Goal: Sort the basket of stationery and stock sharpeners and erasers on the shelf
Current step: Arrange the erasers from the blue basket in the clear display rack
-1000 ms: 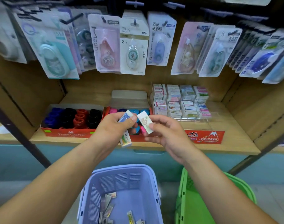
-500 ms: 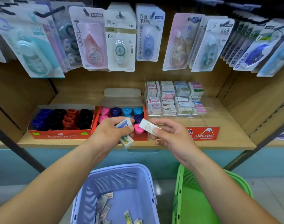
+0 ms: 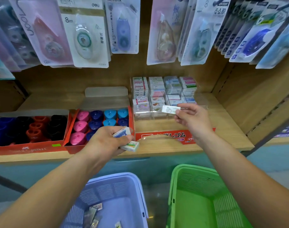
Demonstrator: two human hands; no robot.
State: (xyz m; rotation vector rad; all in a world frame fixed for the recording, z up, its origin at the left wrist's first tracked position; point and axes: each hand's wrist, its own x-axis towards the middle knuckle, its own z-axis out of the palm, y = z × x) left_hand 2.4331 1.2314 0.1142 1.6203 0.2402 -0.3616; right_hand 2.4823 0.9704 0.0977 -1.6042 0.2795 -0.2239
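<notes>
Pinching wrapped eraser [image 3: 170, 109] in right hand [image 3: 194, 120] by clear eraser tray [image 3: 145, 115] | left hand [image 3: 106, 142] grips two erasers [image 3: 130, 146] at sharpener box [image 3: 71, 125]

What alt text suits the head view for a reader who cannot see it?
A person's right hand holds a small white wrapped eraser before the clear tray of stacked erasers on a wooden shelf; the left hand grips two boxed erasers.

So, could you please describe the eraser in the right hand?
The eraser is a small, flat rectangular block, white with a faint grey print, seemingly in shiny wrap. The right hand pinches its right end, holding it roughly level and pointing left, just in front of the clear tray of stacked erasers. Whether it touches the tray is unclear.
</notes>
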